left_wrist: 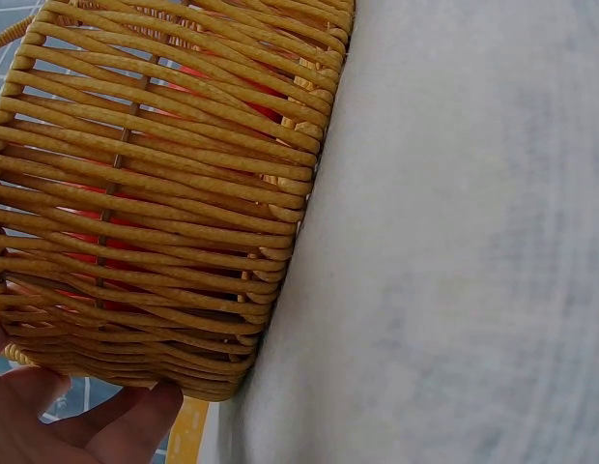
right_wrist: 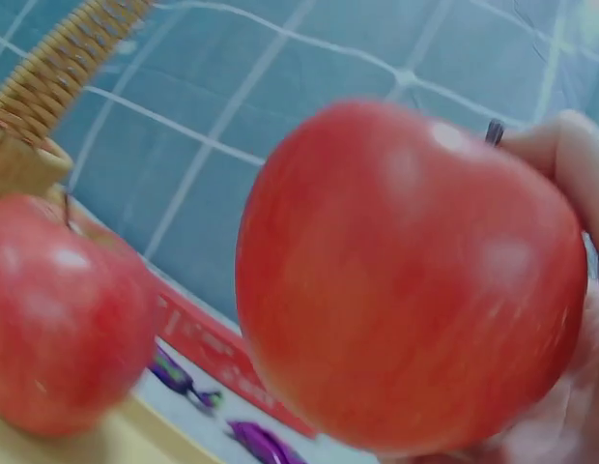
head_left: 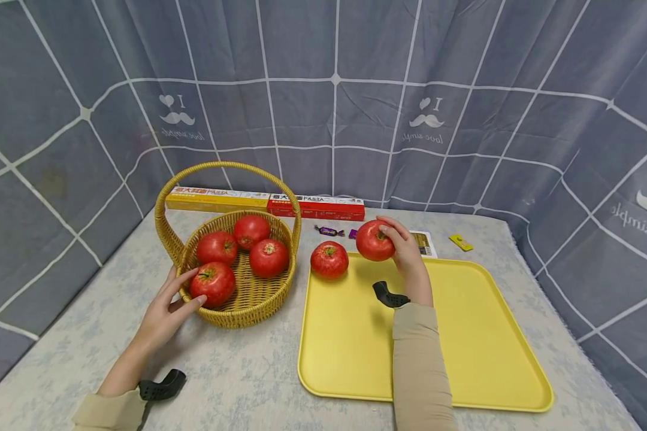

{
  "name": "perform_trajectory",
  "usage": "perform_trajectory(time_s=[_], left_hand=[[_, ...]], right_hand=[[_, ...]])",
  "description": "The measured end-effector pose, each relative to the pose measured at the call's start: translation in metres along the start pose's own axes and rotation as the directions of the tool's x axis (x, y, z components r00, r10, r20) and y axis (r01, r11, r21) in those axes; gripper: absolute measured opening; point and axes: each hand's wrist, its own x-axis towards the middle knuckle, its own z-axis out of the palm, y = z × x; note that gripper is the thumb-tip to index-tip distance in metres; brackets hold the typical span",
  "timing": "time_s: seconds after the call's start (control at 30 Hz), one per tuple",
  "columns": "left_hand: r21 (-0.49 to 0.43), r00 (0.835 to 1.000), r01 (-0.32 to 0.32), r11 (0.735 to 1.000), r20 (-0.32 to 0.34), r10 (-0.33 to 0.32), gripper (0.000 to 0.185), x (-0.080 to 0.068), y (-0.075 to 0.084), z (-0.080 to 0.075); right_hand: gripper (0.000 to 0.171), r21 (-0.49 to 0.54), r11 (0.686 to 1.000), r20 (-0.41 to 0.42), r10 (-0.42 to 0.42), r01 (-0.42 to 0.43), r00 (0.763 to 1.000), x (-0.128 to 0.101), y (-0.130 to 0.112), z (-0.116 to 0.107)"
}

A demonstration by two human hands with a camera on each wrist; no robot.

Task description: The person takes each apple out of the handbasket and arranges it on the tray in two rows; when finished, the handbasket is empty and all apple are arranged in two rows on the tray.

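Head view gives the whole layout; left wrist view shows only the woven wall of the wicker basket (left_wrist: 164,193) with red showing through the gaps and fingertips (left_wrist: 126,430) at its base; right wrist view, blurred, shows the held tomato (right_wrist: 406,280) close up with a second tomato (right_wrist: 63,309) beside it. Right hand (head_left: 407,254) grips one tomato (head_left: 374,240), fingers curled round its far side, held above the far left corner of the yellow tray (head_left: 463,359). The second tomato (head_left: 329,260) sits on the tray just left of the held one, apart from it. Left hand (head_left: 167,308) lies relaxed, fingers straight, touching the near outer wall of the basket (head_left: 248,308), holding nothing. Count: six tomatoes — four in basket, one on tray, one in hand. One basket, one tray, two long pasta boxes (head_left: 264,202) behind.
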Motion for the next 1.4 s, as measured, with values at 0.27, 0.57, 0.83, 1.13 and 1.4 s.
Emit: perform_trajectory(time_s=[0.27,0.57,0.83,1.13,1.4], left_hand=[[-0.003,1.000,-0.001,1.000,0.002,0.001,0.057,-0.001,-0.001,0.001],[-0.009,1.000,0.004,1.000,0.008,-0.004,0.057,-0.003,-0.002,0.001],[-0.014,1.000,-0.001,1.000,0.008,0.001,0.057,-0.002,-0.002,0.002],[-0.006,1.000,0.002,1.000,0.009,-0.002,0.057,-0.001,-0.002,0.002],[-0.001,1.000,0.001,1.000,0.003,-0.001,0.057,-0.001,-0.001,0.000]], right_hand=[[0.047,0.009,0.981,-0.197,0.190,-0.192,0.962,0.002,0.010,-0.032],[0.053,-0.050,0.950,-0.273,0.283,-0.308,0.919,-0.002,0.021,-0.057],[0.056,-0.203,0.915,-0.182,0.314,-0.348,0.932,-0.004,0.018,-0.061],[0.038,-0.303,0.935,-0.413,0.047,-0.186,0.909,-0.007,0.002,-0.045],[0.034,-0.101,0.953,-0.485,-0.298,0.286,0.822,-0.015,-0.030,0.013]])
